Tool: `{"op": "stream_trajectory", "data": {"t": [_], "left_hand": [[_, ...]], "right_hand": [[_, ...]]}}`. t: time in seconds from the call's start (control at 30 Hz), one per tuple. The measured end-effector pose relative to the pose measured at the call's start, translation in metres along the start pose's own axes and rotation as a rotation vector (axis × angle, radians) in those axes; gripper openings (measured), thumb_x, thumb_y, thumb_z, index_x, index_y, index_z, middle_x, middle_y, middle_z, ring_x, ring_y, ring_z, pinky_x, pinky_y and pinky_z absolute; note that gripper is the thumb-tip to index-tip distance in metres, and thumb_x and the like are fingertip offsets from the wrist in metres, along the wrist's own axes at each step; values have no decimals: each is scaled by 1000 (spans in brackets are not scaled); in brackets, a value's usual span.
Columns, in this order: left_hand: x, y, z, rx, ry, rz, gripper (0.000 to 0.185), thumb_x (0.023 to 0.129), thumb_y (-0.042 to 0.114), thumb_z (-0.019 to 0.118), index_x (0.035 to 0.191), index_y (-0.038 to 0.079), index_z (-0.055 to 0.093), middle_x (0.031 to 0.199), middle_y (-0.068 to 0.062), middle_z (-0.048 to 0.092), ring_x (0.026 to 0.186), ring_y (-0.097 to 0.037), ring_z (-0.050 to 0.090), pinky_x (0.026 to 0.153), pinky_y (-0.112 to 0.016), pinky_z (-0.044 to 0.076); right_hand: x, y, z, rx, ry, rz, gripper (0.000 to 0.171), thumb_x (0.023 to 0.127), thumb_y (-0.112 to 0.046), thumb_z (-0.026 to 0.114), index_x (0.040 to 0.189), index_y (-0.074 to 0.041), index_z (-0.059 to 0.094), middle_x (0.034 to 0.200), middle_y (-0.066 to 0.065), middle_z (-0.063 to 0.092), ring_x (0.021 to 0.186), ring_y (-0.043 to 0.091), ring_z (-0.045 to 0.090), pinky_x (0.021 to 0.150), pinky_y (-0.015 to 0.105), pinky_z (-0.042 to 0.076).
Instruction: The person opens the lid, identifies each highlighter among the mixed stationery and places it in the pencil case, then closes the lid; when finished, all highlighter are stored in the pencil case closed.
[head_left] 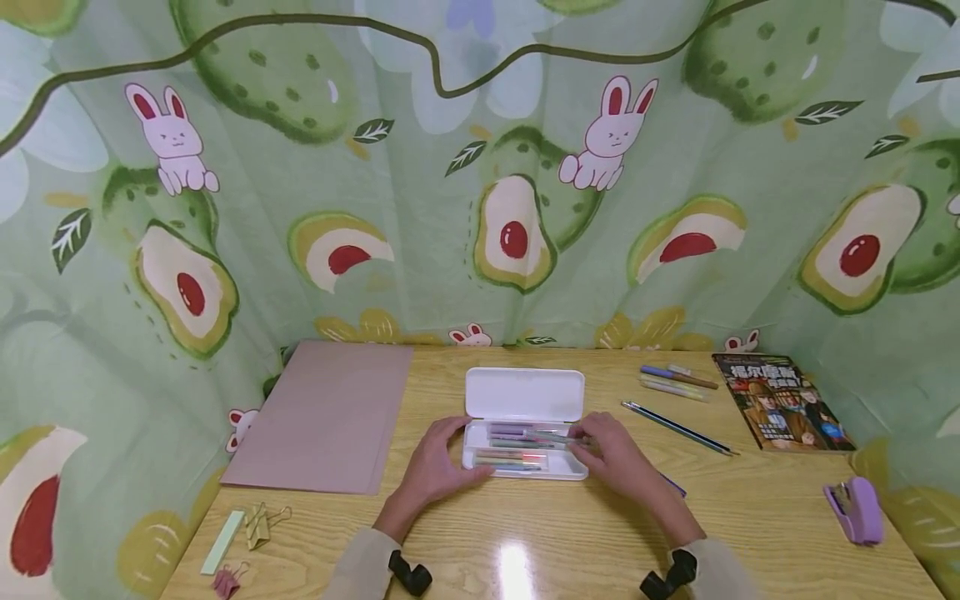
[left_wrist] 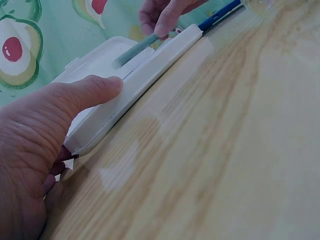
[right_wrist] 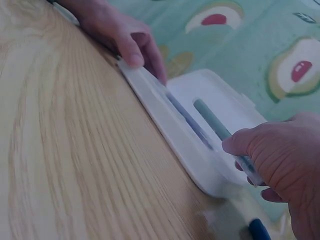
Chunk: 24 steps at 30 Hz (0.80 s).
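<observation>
We see a white pencil case [head_left: 525,433] lying open at the middle of the wooden desk [head_left: 750,517], its lid [head_left: 525,393] flat behind the tray, which holds several coloured pens. The left hand [head_left: 438,467] rests on the tray's left end, thumb along the front edge and fingers over the corner, steadying it with a light clasp. The right hand [head_left: 618,454] is at the tray's right end and pinches a grey-green pen [right_wrist: 220,131] between thumb and fingers, the pen angled over the tray with its far end above the lid. A blue pen [left_wrist: 220,14] lies on the desk just beside the right hand. To the left of the case lies a pink folder [head_left: 326,417], and near the front left corner a pale green strip [head_left: 222,542] and binder clips [head_left: 258,523]. To the right lie two thin pencils [head_left: 678,427], a few more pens [head_left: 675,380], a book [head_left: 783,402] and a purple stapler [head_left: 855,510]. An avocado-print cloth [head_left: 480,167] hangs behind the desk.
</observation>
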<state>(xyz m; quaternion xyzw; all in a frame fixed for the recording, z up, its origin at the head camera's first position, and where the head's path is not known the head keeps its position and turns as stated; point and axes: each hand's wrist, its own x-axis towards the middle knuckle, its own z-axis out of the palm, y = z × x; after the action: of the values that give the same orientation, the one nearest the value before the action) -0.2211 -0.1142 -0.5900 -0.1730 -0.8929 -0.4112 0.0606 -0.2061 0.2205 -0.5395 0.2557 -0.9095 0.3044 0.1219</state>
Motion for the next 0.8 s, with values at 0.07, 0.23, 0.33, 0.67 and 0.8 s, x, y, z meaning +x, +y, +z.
{"op": "stream_trajectory", "data": {"t": [0.07,0.23,0.33,0.67,0.8], "left_hand": [[0,0,0,-2,2,2,89,71,65,89,143,20,62,147,-6,58,137,-30,53,107,-57,48],[0,-1,0,-13,0,2,89,71,66,88,143,19,61,146,-6,58,137,-30,53,107,-57,48],[1,0,1,-20,-5,-3,88,71,65,89,142,21,62,146,-5,58,137,-28,53,107,-56,48],[1,0,0,-19,-8,2,86,72,63,89,141,20,62,145,-4,59,135,-27,53,107,-55,48],[1,0,-1,-17,-8,-2,86,72,62,90,142,20,62,145,-4,59,136,-28,53,108,-55,48]], "right_hand": [[6,-7,7,-21,-29,4,10,95,-12,78,103,-14,71,98,-7,63,96,16,57,83,38,52],[20,-18,21,-59,-67,-4,10,96,-18,78,103,-14,74,97,-7,60,96,14,52,84,36,50],[26,-20,28,-66,-70,-23,12,95,-19,79,104,-13,75,98,-5,61,96,14,51,83,35,49],[32,-19,36,-67,-57,3,12,91,-22,84,100,-17,77,96,-6,58,94,13,46,80,32,45],[31,-19,34,-59,-45,18,11,91,-22,84,99,-17,78,93,-5,57,92,13,45,79,31,43]]}}
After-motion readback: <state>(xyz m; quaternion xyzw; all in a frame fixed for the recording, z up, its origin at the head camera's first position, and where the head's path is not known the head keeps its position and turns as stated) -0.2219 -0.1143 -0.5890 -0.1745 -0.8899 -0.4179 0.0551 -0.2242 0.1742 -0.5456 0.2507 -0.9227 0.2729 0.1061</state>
